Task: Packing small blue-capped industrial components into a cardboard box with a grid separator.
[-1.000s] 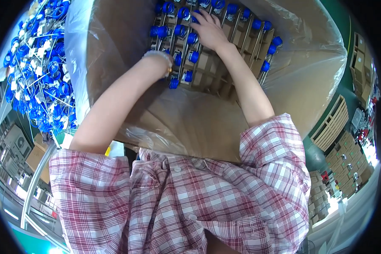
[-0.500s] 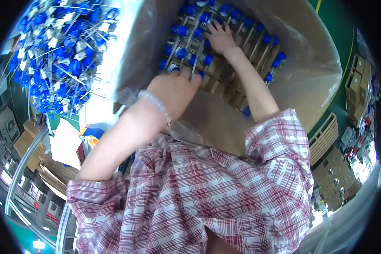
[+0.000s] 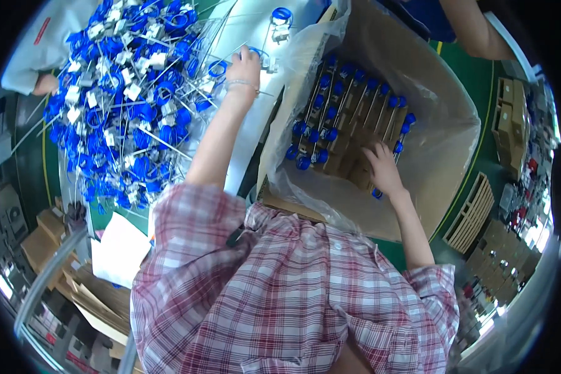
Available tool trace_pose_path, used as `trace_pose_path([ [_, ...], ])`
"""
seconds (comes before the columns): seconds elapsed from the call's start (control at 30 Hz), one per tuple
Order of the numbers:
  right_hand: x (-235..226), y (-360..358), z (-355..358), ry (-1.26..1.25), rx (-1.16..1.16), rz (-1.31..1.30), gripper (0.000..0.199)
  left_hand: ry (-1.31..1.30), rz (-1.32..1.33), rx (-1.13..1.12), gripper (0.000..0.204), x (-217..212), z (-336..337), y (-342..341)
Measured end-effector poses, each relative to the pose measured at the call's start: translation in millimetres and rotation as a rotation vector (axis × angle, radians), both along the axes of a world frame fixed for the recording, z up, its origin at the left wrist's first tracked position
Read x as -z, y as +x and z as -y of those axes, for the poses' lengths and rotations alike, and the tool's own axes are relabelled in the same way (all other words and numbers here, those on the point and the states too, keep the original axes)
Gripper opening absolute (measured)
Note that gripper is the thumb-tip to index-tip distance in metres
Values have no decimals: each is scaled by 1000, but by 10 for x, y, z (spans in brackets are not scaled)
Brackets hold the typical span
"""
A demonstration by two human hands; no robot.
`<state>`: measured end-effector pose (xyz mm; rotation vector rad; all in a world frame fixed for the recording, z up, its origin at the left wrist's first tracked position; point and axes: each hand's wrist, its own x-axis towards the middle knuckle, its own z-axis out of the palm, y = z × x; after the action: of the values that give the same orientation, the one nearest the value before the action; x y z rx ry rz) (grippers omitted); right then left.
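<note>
White tabletop (image 3: 246, 25) w/ blue parts (image 3: 144, 112), green flr (image 3: 470, 75); L hand (image 3: 243, 70), grip unclear; R hand (image 3: 384, 168) unclenched

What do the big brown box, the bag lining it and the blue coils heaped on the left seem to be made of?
The box looks like cardboard: plain brown, stiff and dull. The bag seems to be thin, clear plastic film, see-through with shiny wrinkles. The blue coils are smooth and slightly glossy, probably plastic-covered; what lies inside cannot be seen.

The left hand (image 3: 243, 70) is extended forward, fingers seemingly curled, while the right hand (image 3: 384, 168) slants leftward, fingers slightly spread.
</note>
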<state>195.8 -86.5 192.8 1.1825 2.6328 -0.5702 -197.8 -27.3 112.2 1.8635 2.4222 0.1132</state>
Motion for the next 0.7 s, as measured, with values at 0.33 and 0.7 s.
trace_pose_path([
  [0.33,-208,328,378,-128,321,-98,39,279,-34,486,19,-798,301,48],
  [0.7,-535,702,315,-257,381,-142,28,461,474,-72,21,-2632,1161,-77],
])
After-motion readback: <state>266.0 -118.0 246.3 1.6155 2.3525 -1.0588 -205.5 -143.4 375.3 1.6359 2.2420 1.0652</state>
